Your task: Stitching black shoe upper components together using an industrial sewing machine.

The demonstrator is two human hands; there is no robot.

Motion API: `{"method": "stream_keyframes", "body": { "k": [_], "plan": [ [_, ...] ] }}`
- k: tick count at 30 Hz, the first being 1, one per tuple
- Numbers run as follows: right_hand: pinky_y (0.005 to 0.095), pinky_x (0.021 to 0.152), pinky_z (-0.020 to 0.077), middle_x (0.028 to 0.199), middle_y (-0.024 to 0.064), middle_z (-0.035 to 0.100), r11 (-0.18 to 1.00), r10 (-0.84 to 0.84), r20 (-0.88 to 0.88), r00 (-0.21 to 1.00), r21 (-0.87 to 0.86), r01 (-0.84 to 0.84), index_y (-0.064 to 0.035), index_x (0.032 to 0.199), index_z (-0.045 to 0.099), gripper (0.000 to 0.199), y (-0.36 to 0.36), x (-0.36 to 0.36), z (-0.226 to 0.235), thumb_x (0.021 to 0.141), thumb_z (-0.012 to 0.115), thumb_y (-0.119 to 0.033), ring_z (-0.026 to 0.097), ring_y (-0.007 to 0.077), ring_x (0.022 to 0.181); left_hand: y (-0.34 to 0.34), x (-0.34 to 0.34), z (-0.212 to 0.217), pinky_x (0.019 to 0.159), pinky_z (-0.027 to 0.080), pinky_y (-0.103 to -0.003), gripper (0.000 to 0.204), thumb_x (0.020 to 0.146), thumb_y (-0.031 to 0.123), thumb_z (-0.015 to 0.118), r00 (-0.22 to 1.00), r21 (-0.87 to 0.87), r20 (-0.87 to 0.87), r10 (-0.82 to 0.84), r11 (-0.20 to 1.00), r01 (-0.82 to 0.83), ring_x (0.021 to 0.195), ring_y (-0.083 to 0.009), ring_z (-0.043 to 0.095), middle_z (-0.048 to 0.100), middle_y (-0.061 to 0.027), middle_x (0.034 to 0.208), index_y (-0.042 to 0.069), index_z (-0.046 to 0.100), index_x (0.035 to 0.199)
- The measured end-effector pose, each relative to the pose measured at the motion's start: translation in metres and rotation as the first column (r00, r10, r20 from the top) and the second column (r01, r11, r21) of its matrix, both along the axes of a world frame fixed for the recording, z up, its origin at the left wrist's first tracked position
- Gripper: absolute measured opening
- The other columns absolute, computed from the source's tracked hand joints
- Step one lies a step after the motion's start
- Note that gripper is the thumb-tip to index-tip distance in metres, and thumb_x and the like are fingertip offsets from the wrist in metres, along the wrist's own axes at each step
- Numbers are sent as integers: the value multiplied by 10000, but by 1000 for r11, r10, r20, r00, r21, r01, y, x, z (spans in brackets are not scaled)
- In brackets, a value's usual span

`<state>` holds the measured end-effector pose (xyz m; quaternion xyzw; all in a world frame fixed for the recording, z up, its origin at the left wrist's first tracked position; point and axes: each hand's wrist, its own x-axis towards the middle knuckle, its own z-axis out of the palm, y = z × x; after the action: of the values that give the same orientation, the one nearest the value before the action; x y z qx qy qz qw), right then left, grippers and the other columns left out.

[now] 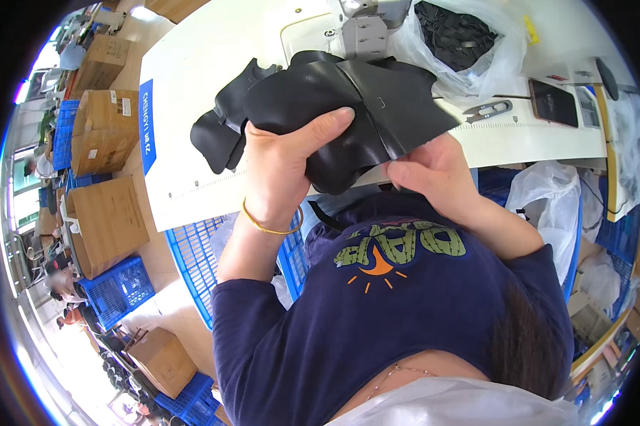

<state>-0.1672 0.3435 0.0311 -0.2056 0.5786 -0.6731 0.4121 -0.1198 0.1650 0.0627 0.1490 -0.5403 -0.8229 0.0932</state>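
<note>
Left hand [284, 160] clamps a bunch of black leather pieces [320, 106] at frame centre, thumb on top; right hand [433, 174] pinches their lower edge. Held just above the white table [192, 85]. Snips [487, 110] and a plastic bag of black parts [462, 35] upper right; cardboard boxes [103, 131] and blue crates [118, 287] on the floor left.

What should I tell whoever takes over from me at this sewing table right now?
Left hand: grips the black leather piece from below, thumb on top.
Right hand: pinches the piece's lower right edge.
The piece is held up in front of the sewing machine, not under the needle.
On the table: thread snips and a phone to the right, a clear bag of black parts behind them.
Done: not clear from this view.
Left: the piece is still in hand, not yet set down.
</note>
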Motion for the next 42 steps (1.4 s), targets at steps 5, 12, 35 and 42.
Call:
{"method": "stream_keyframes", "body": {
  "k": [5, 12, 35, 42],
  "plan": [
    [196, 638, 456, 862, -3, 608, 845, -440, 8, 898, -334, 417, -8, 965, 615, 136, -18, 1, -1, 837, 655, -30, 556, 47, 746, 3, 3, 1, 718, 505, -240, 205, 749, -30, 711, 1000, -236, -8, -21, 972, 19, 783, -107, 627, 681, -46, 876, 0, 672, 948],
    [200, 660, 468, 884, 8, 621, 776, -547, -24, 837, -390, 496, 12, 995, 614, 139, -30, 2, -7, 860, 633, -16, 561, 53, 767, 4, 2, 0, 717, 493, -235, 191, 753, -14, 712, 1000, -327, -18, -22, 945, 14, 767, -97, 617, 680, -38, 868, 12, 677, 940],
    [224, 697, 493, 906, 40, 641, 783, -589, -263, 764, -420, 459, 31, 993, 617, 145, -30, -3, -13, 855, 636, -9, 598, 91, 799, 4, -2, -2, 760, 523, -267, 277, 740, -92, 681, 999, -166, -2, -36, 985, 36, 808, -159, 652, 675, -86, 920, -13, 647, 1004],
    [209, 694, 466, 906, 22, 633, 712, -624, -90, 776, -476, 517, 18, 991, 624, 127, -33, -5, -16, 889, 593, -52, 577, 73, 793, 0, -6, -1, 749, 526, -265, 247, 726, -105, 677, 1000, -182, 18, -19, 983, 22, 790, -162, 655, 681, -97, 893, -23, 662, 958]
  ]
}}
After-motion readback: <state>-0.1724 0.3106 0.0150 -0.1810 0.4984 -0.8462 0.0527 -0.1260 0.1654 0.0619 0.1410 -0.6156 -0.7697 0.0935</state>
